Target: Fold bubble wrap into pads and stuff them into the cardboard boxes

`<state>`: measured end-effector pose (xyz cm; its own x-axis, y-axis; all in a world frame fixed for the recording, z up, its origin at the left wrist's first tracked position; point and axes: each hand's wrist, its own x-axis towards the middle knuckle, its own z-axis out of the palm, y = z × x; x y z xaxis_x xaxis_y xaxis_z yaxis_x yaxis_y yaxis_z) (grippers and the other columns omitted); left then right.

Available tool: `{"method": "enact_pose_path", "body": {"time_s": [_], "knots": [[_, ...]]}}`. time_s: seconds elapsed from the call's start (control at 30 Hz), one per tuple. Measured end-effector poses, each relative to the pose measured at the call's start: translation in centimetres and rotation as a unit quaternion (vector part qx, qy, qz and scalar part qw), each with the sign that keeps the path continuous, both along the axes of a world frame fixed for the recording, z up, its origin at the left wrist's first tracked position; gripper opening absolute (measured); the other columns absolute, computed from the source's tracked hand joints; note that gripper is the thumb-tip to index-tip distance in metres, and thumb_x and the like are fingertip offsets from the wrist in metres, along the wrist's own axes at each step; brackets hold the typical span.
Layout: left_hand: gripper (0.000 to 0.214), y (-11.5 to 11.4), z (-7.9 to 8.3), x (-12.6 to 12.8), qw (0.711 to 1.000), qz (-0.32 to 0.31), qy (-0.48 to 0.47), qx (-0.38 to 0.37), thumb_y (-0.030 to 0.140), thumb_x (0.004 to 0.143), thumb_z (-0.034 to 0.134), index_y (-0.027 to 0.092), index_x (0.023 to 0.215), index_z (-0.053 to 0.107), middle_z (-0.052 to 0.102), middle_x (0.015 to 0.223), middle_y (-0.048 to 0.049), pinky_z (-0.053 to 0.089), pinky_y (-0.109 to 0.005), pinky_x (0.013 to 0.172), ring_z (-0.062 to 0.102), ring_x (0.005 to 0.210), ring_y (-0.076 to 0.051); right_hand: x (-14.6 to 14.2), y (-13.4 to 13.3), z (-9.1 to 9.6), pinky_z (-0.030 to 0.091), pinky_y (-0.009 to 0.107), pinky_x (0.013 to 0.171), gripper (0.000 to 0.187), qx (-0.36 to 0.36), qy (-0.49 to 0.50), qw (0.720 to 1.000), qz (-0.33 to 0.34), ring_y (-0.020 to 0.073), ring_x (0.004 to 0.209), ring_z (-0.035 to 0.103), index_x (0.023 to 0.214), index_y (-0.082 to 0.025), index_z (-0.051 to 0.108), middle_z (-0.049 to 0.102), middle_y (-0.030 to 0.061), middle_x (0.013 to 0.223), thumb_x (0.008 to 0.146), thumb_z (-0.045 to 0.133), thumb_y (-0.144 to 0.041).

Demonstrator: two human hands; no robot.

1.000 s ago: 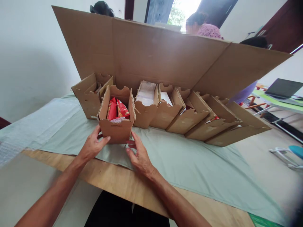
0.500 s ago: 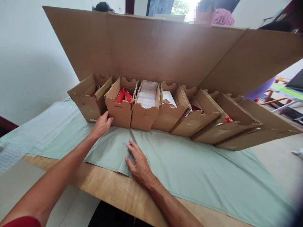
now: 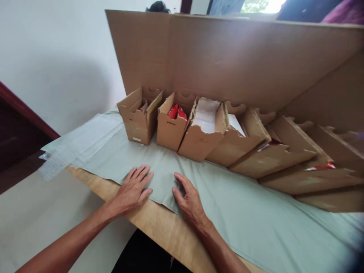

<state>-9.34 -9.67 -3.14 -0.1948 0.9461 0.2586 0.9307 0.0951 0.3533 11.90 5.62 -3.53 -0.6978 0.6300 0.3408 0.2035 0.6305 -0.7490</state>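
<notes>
My left hand (image 3: 133, 188) lies flat on the pale green cloth (image 3: 256, 216) near the table's front edge, fingers stretched out and holding nothing. Beside it, my right hand (image 3: 189, 199) rests on the same cloth with fingers loosely spread, also empty. Beyond both hands stands a row of several small open cardboard boxes. The second box from the left (image 3: 171, 127) holds red packets (image 3: 176, 112). The box to its right (image 3: 202, 131) is filled with white packets. The leftmost box (image 3: 138, 118) stands a little apart.
A tall cardboard sheet (image 3: 227, 57) stands upright behind the boxes. The wooden table edge (image 3: 167, 231) shows below the cloth. A clear plastic sheet (image 3: 76, 142) lies at the left end. Heads of other people show above the cardboard.
My left hand let go of the box with red packets, now back in the row, and drew back to the cloth. The view shifted left.
</notes>
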Motion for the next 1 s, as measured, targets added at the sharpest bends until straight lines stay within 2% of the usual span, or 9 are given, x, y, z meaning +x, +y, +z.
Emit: {"method": "enact_pose_path", "body": {"time_s": [0.1, 0.2, 0.33, 0.43, 0.53, 0.67, 0.83, 0.93, 1.0], "knots": [[0.048, -1.7, 0.5, 0.3, 1.0, 0.004, 0.03, 0.002, 0.031, 0.097, 0.054, 0.021, 0.143, 0.062, 0.051, 0.161, -0.0134, 0.035, -0.057, 0.125, 0.045, 0.151, -0.031, -2.0, 0.8, 3.1, 0.061, 0.045, 0.095, 0.045, 0.004, -0.035, 0.999, 0.015, 0.0274, 0.117, 0.071, 0.135, -0.02, 0.064, 0.073, 0.0137, 0.129, 0.092, 0.056, -0.029], [0.04, -1.7, 0.8, 0.1, 0.999, 0.024, -0.008, 0.041, 0.03, 0.092, 0.061, 0.019, 0.13, 0.071, 0.06, 0.153, -0.0146, 0.04, -0.061, 0.121, 0.047, 0.148, -0.036, -7.2, 2.1, 9.2, 0.061, 0.033, 0.077, 0.052, 0.042, -0.067, 0.996, 0.047, 0.0223, 0.097, 0.074, 0.144, -0.02, 0.056, 0.076, 0.0105, 0.118, 0.093, 0.053, -0.028], [0.023, -1.6, 0.6, -0.4, 0.991, 0.033, -0.07, 0.108, 0.024, 0.089, 0.062, 0.019, 0.105, 0.078, 0.069, 0.138, -0.0161, 0.047, -0.066, 0.115, 0.05, 0.145, -0.041, -17.2, 3.8, 17.3, 0.054, 0.038, 0.091, 0.069, 0.161, -0.174, 0.971, 0.015, 0.0251, 0.094, 0.074, 0.162, -0.021, 0.036, 0.079, 0.0056, 0.104, 0.096, 0.056, -0.026], [0.02, -1.7, 0.3, -0.7, 0.984, 0.031, -0.107, 0.137, 0.02, 0.087, 0.061, 0.02, 0.098, 0.077, 0.07, 0.135, -0.0161, 0.049, -0.065, 0.114, 0.049, 0.145, -0.04, -22.6, 4.3, 19.8, 0.051, 0.037, 0.09, 0.051, 0.218, -0.271, 0.937, -0.022, 0.0308, 0.108, 0.072, 0.148, -0.018, 0.055, 0.078, 0.0121, 0.113, 0.097, 0.056, -0.025], [0.028, -2.0, 0.1, -0.8, 0.974, 0.056, -0.148, 0.164, 0.022, 0.089, 0.06, 0.02, 0.113, 0.074, 0.066, 0.141, -0.016, 0.047, -0.064, 0.116, 0.048, 0.147, -0.039, -23.8, 3.9, 19.9, 0.049, 0.033, 0.086, 0.029, 0.228, -0.302, 0.926, -0.022, 0.0301, 0.111, 0.071, 0.119, -0.018, 0.073, 0.077, 0.0135, 0.116, 0.099, 0.052, -0.022], [0.061, -2.8, 0.1, -0.8, 0.901, 0.189, -0.276, 0.275, 0.035, 0.099, 0.056, 0.021, 0.156, 0.042, 0.046, 0.161, -0.0175, 0.035, -0.057, 0.127, 0.041, 0.153, -0.032, -19.5, 1.7, 19.4, 0.045, 0.029, 0.079, 0.024, 0.232, -0.306, 0.923, -0.006, 0.0263, 0.101, 0.073, 0.104, -0.02, 0.076, 0.079, 0.0091, 0.104, 0.101, 0.053, -0.025], [0.064, -3.5, 0.0, -1.1, 0.781, 0.265, -0.419, 0.381, 0.048, 0.105, 0.045, 0.021, 0.161, 0.032, 0.029, 0.172, -0.0175, 0.028, -0.048, 0.13, 0.029, 0.16, -0.03, -8.5, -1.0, 18.7, 0.043, 0.025, 0.066, 0.023, 0.177, -0.237, 0.954, 0.058, 0.0168, 0.071, 0.07, 0.087, -0.02, 0.073, 0.076, 0.0015, 0.077, 0.097, 0.053, -0.018], [0.067, -3.7, 0.4, -0.6, 0.765, 0.275, -0.436, 0.387, 0.053, 0.102, 0.048, 0.022, 0.159, 0.035, 0.03, 0.172, -0.0161, 0.026, -0.048, 0.131, 0.028, 0.16, -0.031, -1.1, -1.0, 18.5, 0.048, 0.025, 0.065, 0.024, 0.117, -0.15, 0.979, 0.072, 0.0153, 0.067, 0.07, 0.092, -0.022, 0.075, 0.075, -0.0002, 0.074, 0.094, 0.051, -0.018], [0.068, -3.9, 1.2, 0.3, 0.779, 0.261, -0.432, 0.373, 0.055, 0.1, 0.051, 0.023, 0.158, 0.037, 0.033, 0.171, -0.0149, 0.026, -0.048, 0.131, 0.03, 0.159, -0.031, 3.3, -0.3, 18.5, 0.053, 0.026, 0.067, 0.025, 0.091, -0.11, 0.989, 0.047, 0.0158, 0.068, 0.072, 0.095, -0.022, 0.076, 0.076, 0.0002, 0.076, 0.092, 0.051, -0.02]]}}
